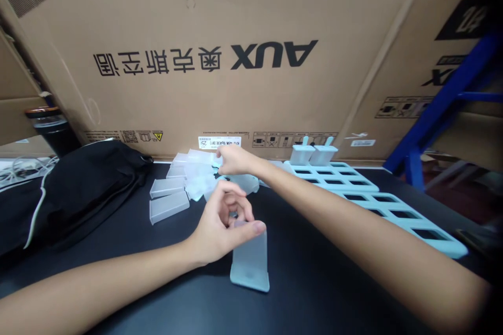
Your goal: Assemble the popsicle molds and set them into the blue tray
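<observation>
My left hand [223, 225] is closed around the upper end of a translucent, pale popsicle mould [251, 264], its light blue wider end towards me, just above the dark table. Farther off, my right hand [236, 159] reaches to the back of a pile, its fingers curled together at a small light blue piece [216, 160]. What they hold, if anything, is hidden. Several clear popsicle moulds [170, 206] lie fanned out to the left of the pile. Light blue pieces [200, 187] lie between them and my hands.
Light blue mould racks [396, 207] with rectangular slots lie at the right; two moulds with stick lids [302, 154] stand in the far one. A black bag [86, 188] and a dark cup [53, 128] are left. A large cardboard box [220, 99] walls the back; a blue metal frame [444, 110] stands right.
</observation>
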The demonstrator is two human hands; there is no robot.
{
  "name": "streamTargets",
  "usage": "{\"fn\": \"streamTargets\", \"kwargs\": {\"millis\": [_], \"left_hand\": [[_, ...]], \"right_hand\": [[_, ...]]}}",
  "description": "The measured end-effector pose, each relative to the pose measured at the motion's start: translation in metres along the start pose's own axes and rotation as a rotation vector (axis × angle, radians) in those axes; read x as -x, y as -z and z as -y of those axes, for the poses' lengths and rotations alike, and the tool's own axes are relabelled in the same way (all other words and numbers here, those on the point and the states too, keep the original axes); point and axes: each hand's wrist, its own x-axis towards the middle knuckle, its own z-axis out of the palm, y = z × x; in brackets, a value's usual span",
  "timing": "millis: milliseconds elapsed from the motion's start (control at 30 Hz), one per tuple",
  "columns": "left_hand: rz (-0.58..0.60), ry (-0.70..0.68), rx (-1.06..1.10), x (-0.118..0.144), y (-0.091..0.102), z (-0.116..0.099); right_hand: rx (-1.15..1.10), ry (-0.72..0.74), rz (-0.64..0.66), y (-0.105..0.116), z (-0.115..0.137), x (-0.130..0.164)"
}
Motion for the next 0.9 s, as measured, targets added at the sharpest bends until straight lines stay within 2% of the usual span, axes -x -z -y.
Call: {"fn": "streamTargets", "kwargs": {"millis": [100,200,267,367,500,633,767,900], "left_hand": [[0.091,0.008,-0.203,0.002,0.0,-0.004],[0.177,-0.084,-0.378,0.004,0.0,-0.009],[0.181,-0.118,-0.417,0.004,0.0,-0.011],[0.17,-0.121,-0.442,0.003,0.001,-0.013],[0.155,-0.101,-0.49,0.003,0.003,-0.01],[0.129,-0.014,-0.342,0.003,0.003,-0.005],[0.012,0.184,-0.132,0.002,-0.001,-0.002],[-0.086,0.288,-0.003,0.0,-0.006,-0.005]], "right_hand": [[-0.027,0.041,-0.065,0.016,-0.014,0.02],[-0.143,0.05,-0.153,0.021,-0.034,0.057],[-0.282,0.018,-0.182,0.02,-0.047,0.088],[-0.539,-0.059,-0.151,0.016,-0.064,0.133],[-0.756,-0.105,-0.111,0.011,-0.077,0.166],[-0.854,-0.092,-0.11,0.016,-0.075,0.175],[-0.903,-0.036,-0.273,0.03,-0.069,0.186],[-0.921,-0.036,-0.43,0.033,-0.066,0.196]]}}
